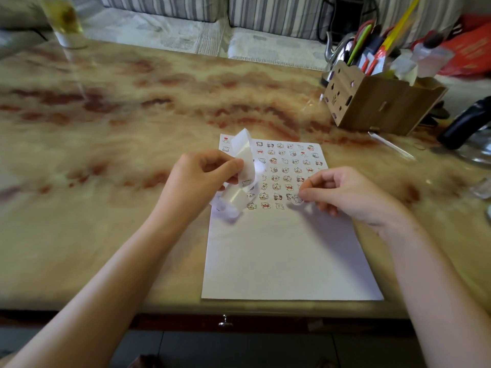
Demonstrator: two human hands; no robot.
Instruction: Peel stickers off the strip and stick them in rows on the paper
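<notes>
A white sheet of paper (pixel 284 256) lies on the marble table, its upper half covered with several rows of small cartoon stickers (pixel 285 171). My left hand (pixel 202 179) grips a curling white sticker strip (pixel 245 166) over the paper's left edge; part of the strip loops down below my fingers. My right hand (pixel 345 193) pinches one small sticker (pixel 298 200) between thumb and forefinger, at the right end of the lowest sticker rows, just above or touching the paper.
A cardboard organiser (pixel 382 102) full of pens and scissors stands at the back right. A dark object (pixel 465 123) and clear glassware (pixel 482 187) sit at the right edge. A glass jar (pixel 65 22) stands at the far left. The table edge runs near me.
</notes>
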